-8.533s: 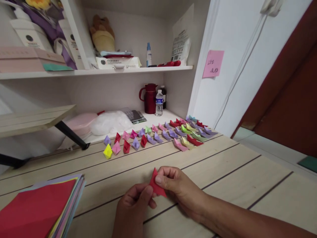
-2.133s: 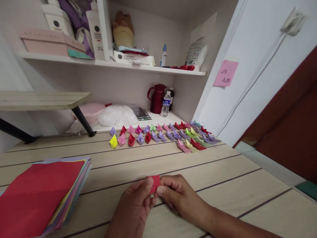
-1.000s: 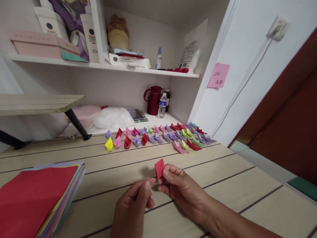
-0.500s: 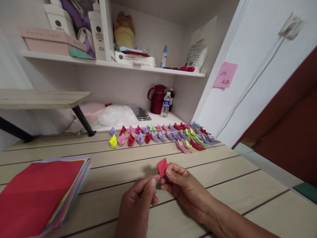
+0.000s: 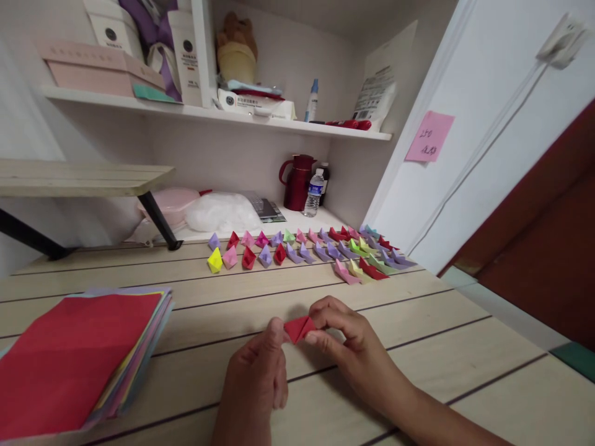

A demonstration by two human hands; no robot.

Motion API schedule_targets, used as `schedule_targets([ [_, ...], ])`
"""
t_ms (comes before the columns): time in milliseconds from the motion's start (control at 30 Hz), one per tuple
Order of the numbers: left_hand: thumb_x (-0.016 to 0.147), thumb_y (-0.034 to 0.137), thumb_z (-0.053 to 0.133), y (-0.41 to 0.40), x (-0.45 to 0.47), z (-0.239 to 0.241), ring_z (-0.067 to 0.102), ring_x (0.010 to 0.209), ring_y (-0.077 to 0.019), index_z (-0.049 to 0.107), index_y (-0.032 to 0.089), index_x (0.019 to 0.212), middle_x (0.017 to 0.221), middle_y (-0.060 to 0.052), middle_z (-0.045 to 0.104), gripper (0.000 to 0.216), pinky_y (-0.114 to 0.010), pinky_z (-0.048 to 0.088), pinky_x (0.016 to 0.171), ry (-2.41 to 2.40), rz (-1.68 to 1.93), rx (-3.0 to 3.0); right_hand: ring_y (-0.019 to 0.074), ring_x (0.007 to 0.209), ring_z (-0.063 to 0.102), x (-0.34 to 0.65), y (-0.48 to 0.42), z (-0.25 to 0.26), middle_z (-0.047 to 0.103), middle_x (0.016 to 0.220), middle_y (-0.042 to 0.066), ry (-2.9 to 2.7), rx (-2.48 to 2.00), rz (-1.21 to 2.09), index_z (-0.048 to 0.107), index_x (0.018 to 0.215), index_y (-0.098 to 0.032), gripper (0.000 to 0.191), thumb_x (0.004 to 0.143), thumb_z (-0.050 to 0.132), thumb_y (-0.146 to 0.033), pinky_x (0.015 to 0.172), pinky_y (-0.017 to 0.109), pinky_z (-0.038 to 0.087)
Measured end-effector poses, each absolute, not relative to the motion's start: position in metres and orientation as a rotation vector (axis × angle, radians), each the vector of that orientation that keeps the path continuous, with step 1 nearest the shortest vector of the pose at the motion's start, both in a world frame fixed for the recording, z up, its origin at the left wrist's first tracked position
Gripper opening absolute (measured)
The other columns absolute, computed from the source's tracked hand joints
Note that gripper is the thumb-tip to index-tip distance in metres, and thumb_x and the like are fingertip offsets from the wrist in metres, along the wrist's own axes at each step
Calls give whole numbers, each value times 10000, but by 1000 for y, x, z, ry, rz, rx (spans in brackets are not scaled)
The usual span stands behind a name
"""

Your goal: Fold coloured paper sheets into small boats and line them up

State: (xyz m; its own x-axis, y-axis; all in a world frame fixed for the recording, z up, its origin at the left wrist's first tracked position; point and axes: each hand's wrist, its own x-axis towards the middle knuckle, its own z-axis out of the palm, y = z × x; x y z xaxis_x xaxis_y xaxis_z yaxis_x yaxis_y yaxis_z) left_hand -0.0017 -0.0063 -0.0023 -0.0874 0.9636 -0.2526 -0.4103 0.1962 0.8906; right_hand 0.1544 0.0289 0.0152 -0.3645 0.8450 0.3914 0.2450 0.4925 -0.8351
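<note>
A small folded piece of red paper is held up over the front middle of the table, a diagonal crease or edge showing on its face. My right hand pinches its right side between thumb and fingers. At its left corner, my left hand closes thumb and forefinger on the paper, the other fingers curled in. Beyond the hands, several folded paper boats stand in rows, among them a yellow one, a pink one and a red one.
On the left lies a stack of coloured paper, red on top. A small raised stand with black legs is behind it. Shelves at the back hold a dark red jug, a water bottle and a plastic bag.
The red paper has turned from upright to lying wider and slightly lower. My left thumb has moved up onto its left corner. The view has shifted a little.
</note>
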Motion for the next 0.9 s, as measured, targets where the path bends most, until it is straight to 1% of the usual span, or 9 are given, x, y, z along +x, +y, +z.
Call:
schedule_targets([
  [100, 556, 777, 682, -5, -4, 4, 204, 249, -52, 476, 235, 485, 295, 115, 262, 585, -227, 169, 311, 1036, 1218, 632, 183, 826, 562, 152, 25, 15, 582, 863, 35, -1973, -917, 839, 689, 779, -222, 150, 905, 632, -283, 738, 288, 438],
  [300, 530, 811, 659, -4, -4, 1, 225, 223, -52, 330, 252, 393, 258, 95, 254, 664, -214, 142, 278, 1116, 1148, 672, 183, 803, 553, 151, 26, 11, 568, 823, 34, -2053, -924, 791, 673, 799, -221, 181, 937, 579, -291, 725, 297, 451],
  [433, 518, 735, 734, -5, -3, 2, 207, 243, -46, 447, 234, 475, 277, 118, 255, 579, -201, 123, 293, 1274, 1154, 650, 180, 797, 549, 153, 26, 11, 572, 831, 40, -2120, -923, 712, 663, 804, -219, 206, 953, 545, -298, 714, 299, 448],
  [500, 508, 674, 779, -5, -4, 6, 185, 254, -41, 445, 234, 483, 280, 127, 240, 552, -204, 131, 301, 1242, 1145, 577, 180, 817, 556, 151, 25, 11, 576, 857, 44, -2112, -910, 742, 675, 813, -219, 205, 952, 547, -298, 728, 299, 453],
  [600, 536, 595, 809, -5, -6, 12, 157, 306, -23, 438, 222, 495, 318, 134, 242, 528, -198, 154, 340, 1079, 1193, 524, 181, 861, 576, 148, 24, 9, 586, 925, 40, -1935, -918, 942, 677, 934, -235, 82, 907, 620, -287, 764, 302, 470],
  [633, 539, 576, 818, -5, -6, 13, 153, 324, -21, 469, 214, 516, 332, 135, 246, 504, -197, 154, 353, 1047, 1206, 526, 177, 865, 584, 147, 24, 8, 590, 965, 36, -1831, -915, 1066, 652, 1034, -251, 154, 884, 654, -287, 767, 304, 476],
  [733, 568, 576, 810, -6, -5, 9, 155, 354, -26, 604, 183, 614, 350, 133, 257, 446, -209, 143, 382, 1047, 1199, 564, 161, 881, 603, 145, 26, 4, 582, 1074, 35, -1498, -819, 1463, 484, 1284, -298, 543, 810, 748, -304, 770, 301, 485],
  [800, 619, 573, 789, -7, -5, 3, 178, 381, -35, 663, 172, 689, 367, 124, 281, 426, -215, 162, 412, 1044, 1205, 614, 149, 879, 600, 143, 27, 3, 581, 1072, 31, -1350, -722, 1624, 456, 1297, -297, 660, 742, 812, -311, 776, 294, 482],
  [900, 651, 568, 777, -6, -6, -7, 248, 426, -53, 691, 169, 680, 395, 96, 340, 409, -225, 197, 460, 1043, 1224, 684, 129, 805, 593, 139, 25, 2, 596, 993, 8, -1260, -624, 1750, 474, 1273, -286, 741, 650, 875, -288, 730, 278, 482],
])
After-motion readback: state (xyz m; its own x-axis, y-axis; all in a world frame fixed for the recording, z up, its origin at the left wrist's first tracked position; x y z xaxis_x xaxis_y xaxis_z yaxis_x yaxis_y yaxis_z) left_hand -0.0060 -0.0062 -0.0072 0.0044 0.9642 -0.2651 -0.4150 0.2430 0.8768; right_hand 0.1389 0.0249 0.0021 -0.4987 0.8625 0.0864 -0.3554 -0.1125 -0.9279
